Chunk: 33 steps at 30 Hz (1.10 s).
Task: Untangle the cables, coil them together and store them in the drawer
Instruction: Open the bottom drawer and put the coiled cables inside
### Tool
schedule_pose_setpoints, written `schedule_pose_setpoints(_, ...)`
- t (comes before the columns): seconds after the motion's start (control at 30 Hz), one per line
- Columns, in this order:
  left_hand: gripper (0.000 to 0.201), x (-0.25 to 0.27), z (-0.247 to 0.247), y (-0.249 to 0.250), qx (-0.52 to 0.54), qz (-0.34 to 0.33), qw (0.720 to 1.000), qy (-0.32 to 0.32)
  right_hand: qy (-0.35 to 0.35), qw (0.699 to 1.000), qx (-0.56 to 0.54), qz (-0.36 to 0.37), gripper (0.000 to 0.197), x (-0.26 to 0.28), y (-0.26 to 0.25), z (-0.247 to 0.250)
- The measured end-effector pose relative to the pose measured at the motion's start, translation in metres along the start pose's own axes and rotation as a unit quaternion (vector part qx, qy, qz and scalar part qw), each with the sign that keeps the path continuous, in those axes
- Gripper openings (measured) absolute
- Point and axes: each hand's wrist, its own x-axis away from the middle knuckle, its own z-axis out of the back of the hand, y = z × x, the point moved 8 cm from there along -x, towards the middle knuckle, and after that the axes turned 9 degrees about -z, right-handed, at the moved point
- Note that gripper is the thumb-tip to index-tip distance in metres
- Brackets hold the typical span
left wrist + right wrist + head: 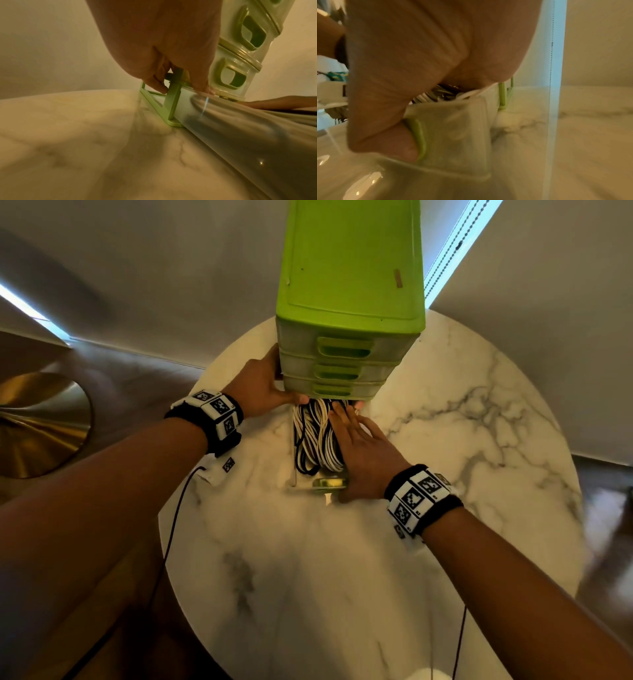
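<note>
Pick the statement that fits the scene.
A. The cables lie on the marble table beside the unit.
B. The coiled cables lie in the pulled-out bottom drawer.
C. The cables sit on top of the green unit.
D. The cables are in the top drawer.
B: the coiled cables lie inside the pulled-out bottom drawer under the right hand, while the left hand holds the green drawer unit.
</note>
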Motion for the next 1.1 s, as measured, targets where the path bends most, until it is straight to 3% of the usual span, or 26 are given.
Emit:
schedule_pose_setpoints(0.13, 0.094, -0.001, -0.001, 0.001, -0.005, -0.01, 1.0, -0.004, -0.017, 0.999, 0.033, 0.0, 0.155, -0.011, 0.003, 0.007)
schedule_pose_setpoints(0.27, 0.093, -0.002, 0.0, -0.003, 0.019, -0.011, 1.0, -0.015, 0.019, 1.0, 0.016, -0.001, 0.146, -0.011, 0.003, 0.009)
schedule_pose_setpoints(0.4, 0.094, -0.004, -0.004, -0.003, 0.034, -0.017, 0.999, -0.037, 0.134, 0.989, -0.021, 0.052, 0.102, 0.028, -0.004, -0.01)
schedule_pose_setpoints(0.5, 0.091, -0.002, -0.004, -0.004, 0.024, -0.026, 0.999, -0.038, 0.167, 0.982, -0.013, 0.086, 0.08, 0.029, -0.008, -0.02)
schedule_pose_setpoints(0.7, 0.091, 0.002, -0.011, -0.003, 0.025, -0.034, 0.998, -0.054, 0.202, 0.974, -0.107, -0.007, 0.066, -0.009, 0.002, 0.026)
schedule_pose_setpoints(0.87, 0.086, 0.005, -0.016, -0.002, 0.024, -0.046, 0.997, -0.057, 0.261, 0.957, -0.12, 0.027, 0.054, 0.001, 0.0, 0.008)
schedule_pose_setpoints(1.0, 0.079, 0.007, -0.02, -0.003, 0.042, -0.024, 0.998, -0.028, 0.269, 0.958, -0.093, 0.03, 0.051, -0.001, 0.0, 0.019)
schedule_pose_setpoints(1.1, 0.078, 0.007, -0.023, -0.001, 0.044, -0.017, 0.999, -0.024, 0.318, 0.942, -0.101, 0.024, 0.044, 0.011, 0.001, 0.024)
